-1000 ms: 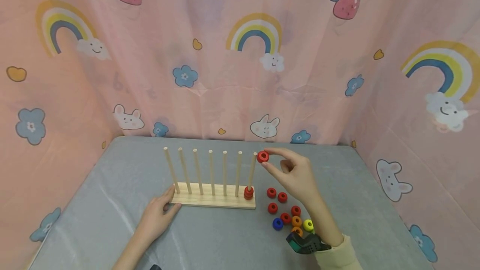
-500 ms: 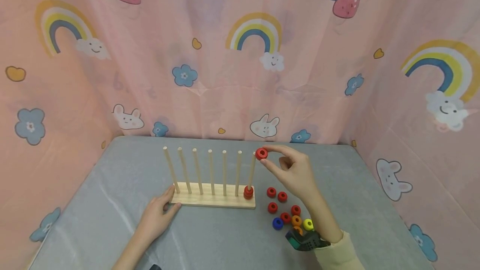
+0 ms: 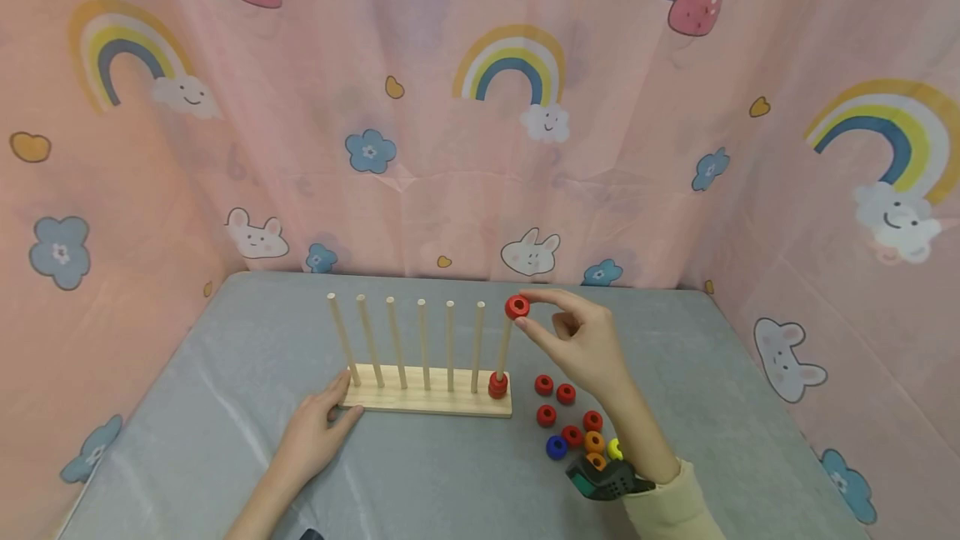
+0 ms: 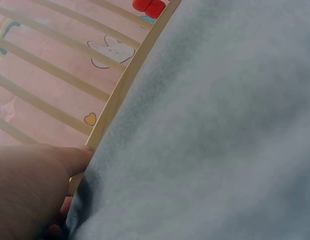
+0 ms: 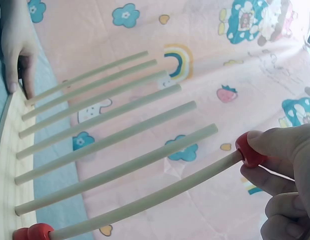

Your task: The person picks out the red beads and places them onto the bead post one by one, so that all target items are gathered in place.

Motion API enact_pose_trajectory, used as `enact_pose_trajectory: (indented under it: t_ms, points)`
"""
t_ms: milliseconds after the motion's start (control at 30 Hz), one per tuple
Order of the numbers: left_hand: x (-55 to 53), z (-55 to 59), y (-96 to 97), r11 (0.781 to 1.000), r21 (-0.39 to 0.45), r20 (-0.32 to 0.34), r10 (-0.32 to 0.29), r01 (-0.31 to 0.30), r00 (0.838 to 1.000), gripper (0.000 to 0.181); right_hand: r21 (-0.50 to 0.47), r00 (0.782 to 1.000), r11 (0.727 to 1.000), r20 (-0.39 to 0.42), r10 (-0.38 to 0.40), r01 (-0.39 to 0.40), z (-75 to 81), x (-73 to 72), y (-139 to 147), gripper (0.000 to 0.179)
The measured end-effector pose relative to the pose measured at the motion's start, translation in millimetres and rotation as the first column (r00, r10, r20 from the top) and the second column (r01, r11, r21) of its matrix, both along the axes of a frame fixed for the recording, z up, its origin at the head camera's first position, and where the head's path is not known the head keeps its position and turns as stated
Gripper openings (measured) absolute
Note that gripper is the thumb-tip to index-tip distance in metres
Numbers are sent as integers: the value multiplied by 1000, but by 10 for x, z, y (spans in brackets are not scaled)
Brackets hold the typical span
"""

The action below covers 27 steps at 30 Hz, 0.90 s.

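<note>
A wooden rack (image 3: 420, 401) with a row of upright pegs stands on the table. My left hand (image 3: 317, 430) holds the base's left end, thumb along the front edge and fingers at the end. At the far right peg (image 5: 149, 200), my right hand (image 3: 588, 347) pinches a red bead (image 5: 253, 152) between thumb and index finger. The bead sits right at the peg's top, its hole facing the tip in the right wrist view. Red beads (image 3: 498, 391) are stacked at the foot of that same peg; the other pegs carry none.
Several loose red beads (image 3: 546, 416) lie right of the rack. A blue bead (image 3: 551, 452), orange beads (image 3: 595, 435) and a yellow bead (image 3: 614, 451) lie nearer, some partly behind the right wrist camera (image 3: 607, 480). A patterned pink curtain (image 3: 450, 207) stands behind the grey table (image 3: 435, 482).
My right hand has shifted slightly left and up, bringing the red bead from beside the far right peg to its top. The left hand stays in place on the base.
</note>
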<state>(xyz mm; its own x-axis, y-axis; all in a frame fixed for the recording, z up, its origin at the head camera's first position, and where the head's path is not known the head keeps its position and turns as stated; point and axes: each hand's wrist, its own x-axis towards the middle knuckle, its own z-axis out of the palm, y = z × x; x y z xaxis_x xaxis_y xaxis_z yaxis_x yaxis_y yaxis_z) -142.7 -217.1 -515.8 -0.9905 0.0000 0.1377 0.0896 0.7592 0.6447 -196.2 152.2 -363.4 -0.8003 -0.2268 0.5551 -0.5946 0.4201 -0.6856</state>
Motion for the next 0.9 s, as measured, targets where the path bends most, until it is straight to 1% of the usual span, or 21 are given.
enact_pose_trajectory:
  t_ms: [333,600,900]
  points:
    - [4,15,7,1000,4,-2,5,-5,1000,65,0,1000,1000,2,3,-3,34,12,-27,30]
    - [8,17,5,1000,10,7,1,-1,1000,65,10,1000,1000,1,-7,7,36,8,-39,31]
    - [11,20,9,1000,10,6,4,-4,1000,65,-2,1000,1000,9,-1,1,24,-15,-42,30]
